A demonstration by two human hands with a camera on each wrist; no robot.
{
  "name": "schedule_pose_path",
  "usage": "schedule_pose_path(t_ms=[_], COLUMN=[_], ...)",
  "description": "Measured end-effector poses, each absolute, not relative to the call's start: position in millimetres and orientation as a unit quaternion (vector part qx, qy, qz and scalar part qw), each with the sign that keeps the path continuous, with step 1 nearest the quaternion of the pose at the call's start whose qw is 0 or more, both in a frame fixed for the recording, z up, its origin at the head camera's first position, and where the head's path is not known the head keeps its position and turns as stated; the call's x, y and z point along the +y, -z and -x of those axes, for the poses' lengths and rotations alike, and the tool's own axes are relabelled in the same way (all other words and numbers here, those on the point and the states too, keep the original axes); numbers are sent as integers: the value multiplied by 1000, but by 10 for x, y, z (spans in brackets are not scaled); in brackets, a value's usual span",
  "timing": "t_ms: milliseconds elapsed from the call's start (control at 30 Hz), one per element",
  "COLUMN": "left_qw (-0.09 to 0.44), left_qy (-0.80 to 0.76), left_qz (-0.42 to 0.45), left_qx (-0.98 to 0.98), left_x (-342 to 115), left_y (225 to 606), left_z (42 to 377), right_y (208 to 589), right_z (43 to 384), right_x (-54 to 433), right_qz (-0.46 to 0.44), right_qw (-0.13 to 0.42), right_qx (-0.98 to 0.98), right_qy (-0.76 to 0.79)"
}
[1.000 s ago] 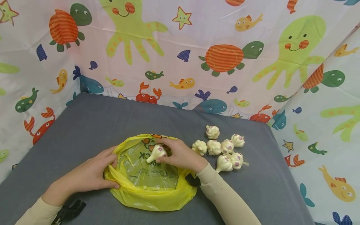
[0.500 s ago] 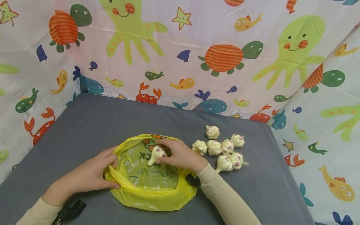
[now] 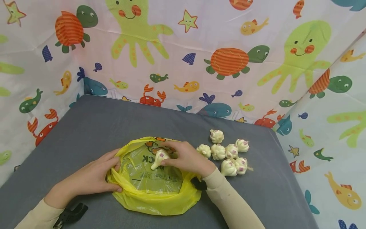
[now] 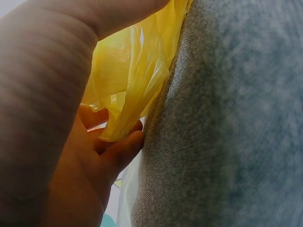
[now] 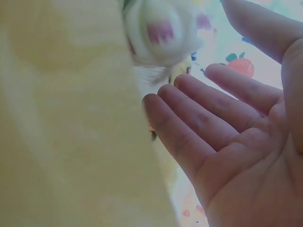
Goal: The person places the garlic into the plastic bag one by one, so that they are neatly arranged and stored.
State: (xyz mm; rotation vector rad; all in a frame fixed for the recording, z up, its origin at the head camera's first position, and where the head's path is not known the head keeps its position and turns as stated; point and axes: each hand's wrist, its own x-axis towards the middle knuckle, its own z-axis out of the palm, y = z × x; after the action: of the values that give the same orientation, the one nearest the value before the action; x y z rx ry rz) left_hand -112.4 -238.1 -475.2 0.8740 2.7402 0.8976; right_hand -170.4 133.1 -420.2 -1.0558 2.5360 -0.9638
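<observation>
A cream-white garlic bulb (image 3: 160, 157) — plump and ribbed, marked with purple and drawn out into a long, smooth neck — slants down to the left in the open mouth of a yellow plastic bag (image 3: 160, 203). Close-up from the right wrist, slightly blurred, it shows pinkish-purple patches and a wispy tuft. The person's right hand (image 3: 187, 159) is just beside it, fingers stretched out straight and thumb held apart; whether they touch the bulb cannot be told. At the bag's left rim, the left hand (image 3: 91, 175) grips the plastic, fingers curled inside the opening, thumb along the outside. Seven more bulbs (image 3: 218, 151) lie grouped to the right on a grey-covered desk (image 3: 128, 117) — beyond it, a pale curtain (image 3: 174, 44) printed with turtles, octopuses, crabs and fish.
</observation>
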Motion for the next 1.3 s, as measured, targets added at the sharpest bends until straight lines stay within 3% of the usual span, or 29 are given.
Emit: schedule_pose_path(t_ms=[900,1300], left_qw=[64,69], left_qy=[-299,-300], left_qz=[-301,-291], left_qx=[903,906], left_x=[-2358,-2369], left_y=[4717,4728], left_z=[1150,1116], right_y=[3914,3857], right_z=[1704,1842], right_x=[1755,2051], right_qz=[291,252], right_qw=[70,104], right_qx=[885,894], right_qy=[358,356])
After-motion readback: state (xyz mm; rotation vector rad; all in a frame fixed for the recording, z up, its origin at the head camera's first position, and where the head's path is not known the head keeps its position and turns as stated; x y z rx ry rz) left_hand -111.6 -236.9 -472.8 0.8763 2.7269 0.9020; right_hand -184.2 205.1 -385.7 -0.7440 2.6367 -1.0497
